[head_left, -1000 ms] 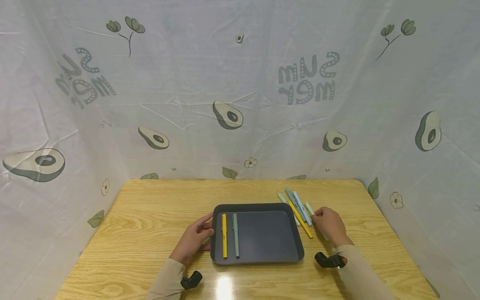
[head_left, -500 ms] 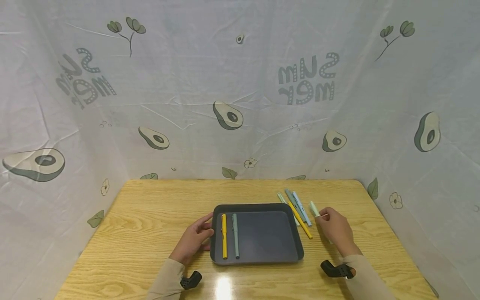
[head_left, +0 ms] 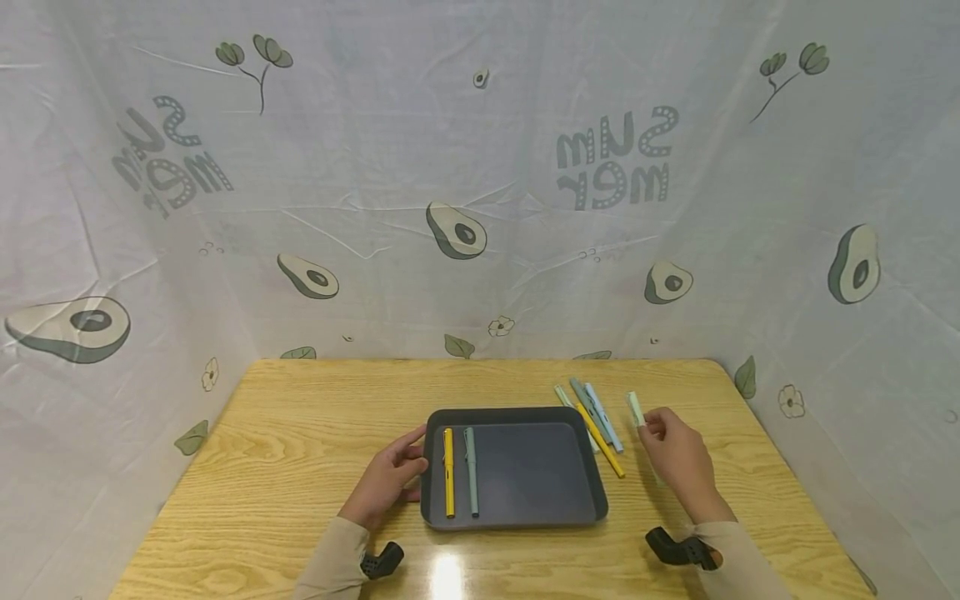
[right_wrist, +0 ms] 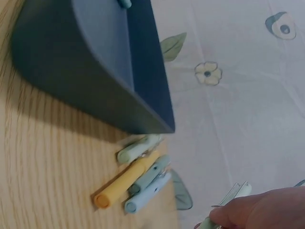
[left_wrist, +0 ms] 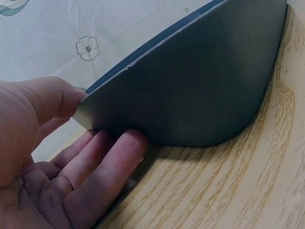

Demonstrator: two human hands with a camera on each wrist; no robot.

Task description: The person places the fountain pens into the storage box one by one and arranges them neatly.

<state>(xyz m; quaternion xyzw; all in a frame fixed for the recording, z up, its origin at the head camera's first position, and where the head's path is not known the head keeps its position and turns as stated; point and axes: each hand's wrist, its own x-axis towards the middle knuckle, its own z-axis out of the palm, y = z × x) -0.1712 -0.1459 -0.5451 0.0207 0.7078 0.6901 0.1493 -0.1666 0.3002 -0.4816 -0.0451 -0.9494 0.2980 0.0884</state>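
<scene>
My right hand (head_left: 678, 454) pinches a pale green pen (head_left: 635, 407) right of the loose pens, its cap end pointing away from me. In the right wrist view the pen's metal clip (right_wrist: 233, 192) shows above the fingers; its lower part is mostly behind the hand. At the left side of a dark grey tray (head_left: 513, 414), my left hand (head_left: 386, 479) holds the edge, thumb at the rim and fingers against the outer wall (left_wrist: 186, 95). Inside the tray a yellow pen (head_left: 449, 472) and a grey-green pen (head_left: 472, 472) lie side by side at the left.
Between tray and right hand lie a yellow pen (head_left: 600, 429), a grey-green pen (head_left: 585, 398), a light blue pen (head_left: 603, 417) and another pale green pen (head_left: 562, 394), close together. The wooden table (head_left: 322, 408) ends at a printed white curtain (head_left: 375, 292) behind.
My right hand has moved a little to the right with the pale green pen, away from the other pens. My left hand and the tray have stayed put.
</scene>
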